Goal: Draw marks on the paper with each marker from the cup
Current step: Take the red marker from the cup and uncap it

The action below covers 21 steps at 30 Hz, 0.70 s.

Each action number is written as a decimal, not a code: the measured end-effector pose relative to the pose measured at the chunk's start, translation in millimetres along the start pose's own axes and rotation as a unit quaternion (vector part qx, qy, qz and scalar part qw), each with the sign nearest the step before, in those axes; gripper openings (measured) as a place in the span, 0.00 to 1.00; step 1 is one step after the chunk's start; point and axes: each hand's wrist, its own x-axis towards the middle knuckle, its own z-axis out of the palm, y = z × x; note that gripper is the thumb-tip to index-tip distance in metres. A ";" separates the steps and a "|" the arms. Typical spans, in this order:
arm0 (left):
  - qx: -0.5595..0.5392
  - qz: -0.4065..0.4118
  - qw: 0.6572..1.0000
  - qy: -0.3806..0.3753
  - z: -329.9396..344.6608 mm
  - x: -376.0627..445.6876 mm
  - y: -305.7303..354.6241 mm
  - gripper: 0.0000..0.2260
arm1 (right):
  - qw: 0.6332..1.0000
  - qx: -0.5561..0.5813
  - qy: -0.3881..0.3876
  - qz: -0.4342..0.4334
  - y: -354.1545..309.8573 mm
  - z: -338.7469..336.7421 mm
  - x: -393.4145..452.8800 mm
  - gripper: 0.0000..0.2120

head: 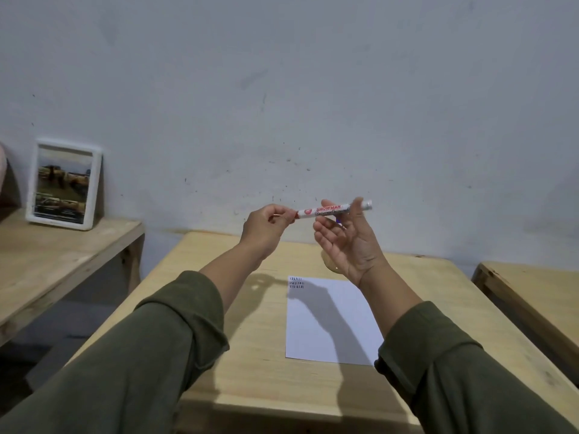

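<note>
Both hands, the left hand [266, 228] and right hand [351, 242], are raised well above the counter [250, 355], joined by a marker [333, 210] held level between them. The bare wood left of the paper [329, 321] lies open. Behind the right hand's wrist, a glassy object [333, 268], mostly hidden, stands at the paper's far edge. The wall [282, 89] closes the far side. Gaps separate the counter from the side tables.

Head-worn view, facing forward and down, table [250, 355] close
</note>
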 end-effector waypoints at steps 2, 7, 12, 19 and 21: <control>0.024 0.038 0.999 0.008 3.9 -2.3 0.0 0.03 | 0.998 -0.035 0.050 -0.016 3.3 1.8 3.3 0.13; 0.079 0.125 0.989 0.013 7.2 -7.5 -1.7 0.05 | 0.995 -0.058 0.080 0.003 6.4 -0.4 5.4 0.07; 0.119 0.152 0.980 0.053 13.9 -7.2 -3.2 0.08 | 0.996 -0.043 0.081 -0.009 10.1 1.2 7.1 0.10; 0.173 0.118 0.976 0.055 17.9 -5.9 -6.4 0.14 | 0.995 -0.080 0.054 -0.035 14.7 -4.2 7.3 0.08; 0.186 0.084 0.978 0.035 18.5 -6.2 -6.9 0.16 | 0.993 -0.098 0.047 -0.040 17.8 -7.2 6.9 0.06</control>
